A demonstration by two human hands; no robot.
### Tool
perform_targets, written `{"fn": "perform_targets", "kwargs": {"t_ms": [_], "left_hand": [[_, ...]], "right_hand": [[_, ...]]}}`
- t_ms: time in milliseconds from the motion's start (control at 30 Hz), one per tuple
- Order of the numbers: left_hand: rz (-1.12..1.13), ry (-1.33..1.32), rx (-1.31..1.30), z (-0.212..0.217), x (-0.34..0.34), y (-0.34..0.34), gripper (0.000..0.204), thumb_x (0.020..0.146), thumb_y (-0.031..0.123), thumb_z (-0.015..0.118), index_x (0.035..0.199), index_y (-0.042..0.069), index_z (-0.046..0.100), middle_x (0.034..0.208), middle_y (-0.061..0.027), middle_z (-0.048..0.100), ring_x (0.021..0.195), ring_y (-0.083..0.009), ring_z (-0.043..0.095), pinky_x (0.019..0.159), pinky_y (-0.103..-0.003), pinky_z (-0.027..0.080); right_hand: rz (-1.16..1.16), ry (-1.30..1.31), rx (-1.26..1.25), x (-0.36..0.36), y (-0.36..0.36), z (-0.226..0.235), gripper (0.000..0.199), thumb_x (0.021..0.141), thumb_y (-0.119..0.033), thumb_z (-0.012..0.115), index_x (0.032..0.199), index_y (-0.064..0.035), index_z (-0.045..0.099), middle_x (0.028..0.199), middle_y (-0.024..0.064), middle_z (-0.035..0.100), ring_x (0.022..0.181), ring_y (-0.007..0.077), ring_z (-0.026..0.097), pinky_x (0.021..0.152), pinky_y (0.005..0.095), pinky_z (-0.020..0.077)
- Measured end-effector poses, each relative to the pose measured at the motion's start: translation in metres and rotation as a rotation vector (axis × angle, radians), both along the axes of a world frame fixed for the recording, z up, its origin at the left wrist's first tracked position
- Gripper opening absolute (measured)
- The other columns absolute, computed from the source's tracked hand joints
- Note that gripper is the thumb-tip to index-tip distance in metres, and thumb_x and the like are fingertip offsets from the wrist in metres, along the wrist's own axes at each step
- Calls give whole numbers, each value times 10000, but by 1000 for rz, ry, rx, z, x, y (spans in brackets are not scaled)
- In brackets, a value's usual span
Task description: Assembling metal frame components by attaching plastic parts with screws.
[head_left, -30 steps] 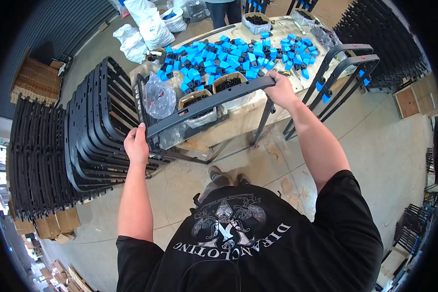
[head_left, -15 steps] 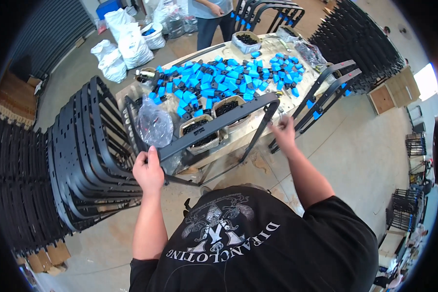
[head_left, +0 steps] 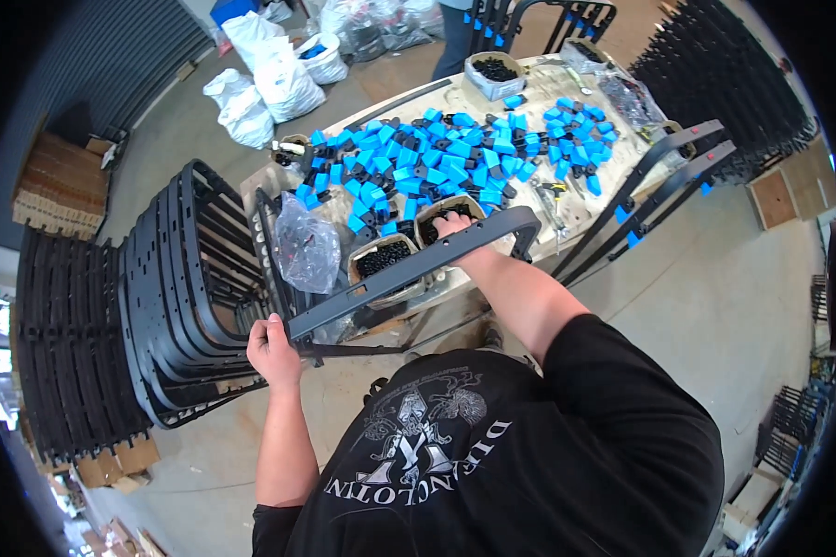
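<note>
My left hand (head_left: 274, 351) is closed around the near left end of a black metal frame (head_left: 362, 290) with rounded corners, which leans across the table's front edge. Beyond the frame's top bar, my right hand (head_left: 455, 227) dips into a cardboard box (head_left: 424, 236) of small black parts. Its fingertips are hidden among the parts, so whether it grips one cannot be told. Beside it stands another box of black parts (head_left: 385, 260). A heap of blue and black plastic pieces (head_left: 427, 158) covers the middle of the table (head_left: 581, 200).
Stacked black frames (head_left: 172, 297) stand close on my left, with more frames (head_left: 664, 200) leaning at the table's right. A clear plastic bag (head_left: 306, 243) lies at the table's left end. Pliers (head_left: 555, 188) lie right of the heap. White sacks (head_left: 283, 79) and a person's leg (head_left: 452, 45) are beyond.
My right hand has moved left from near the frame's right corner into the box of black parts. My left hand keeps hold of the frame. The view has shifted slightly.
</note>
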State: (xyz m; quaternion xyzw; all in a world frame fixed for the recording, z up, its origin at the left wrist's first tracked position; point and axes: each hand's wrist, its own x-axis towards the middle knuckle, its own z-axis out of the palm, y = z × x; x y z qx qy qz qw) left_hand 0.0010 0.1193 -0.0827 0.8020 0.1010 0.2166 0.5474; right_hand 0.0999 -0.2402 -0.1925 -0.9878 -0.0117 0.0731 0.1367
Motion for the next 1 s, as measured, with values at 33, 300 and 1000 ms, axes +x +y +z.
{"fn": "perform_targets", "kwargs": {"t_ms": [33,300,1000], "left_hand": [[12,1,21,0,0,-1,378,993,162,615,665,45,467,646,58,412,637,-58,334,561,-269,265],[61,-12,-58,1,-2,-4,333,985,142,594,682,65,478,658,71,407,648,-50,331,570,-268,261],[153,-456,485,27,-25,-25,213,878,60,655,1049,-20,558,1026,-109,571,944,-255,539,904,-384,446]], "right_hand": [[-71,59,-16,8,1,-8,522,791,-232,723,1276,-66,621,1231,188,581,1188,377,588,1002,525,457],[-56,336,119,46,-6,-40,345,848,-179,632,1152,-36,711,1281,246,614,1119,414,665,946,496,551],[-691,-55,1694,-23,-7,-40,97,972,-142,564,980,-96,648,744,40,624,615,202,586,583,331,480]]}}
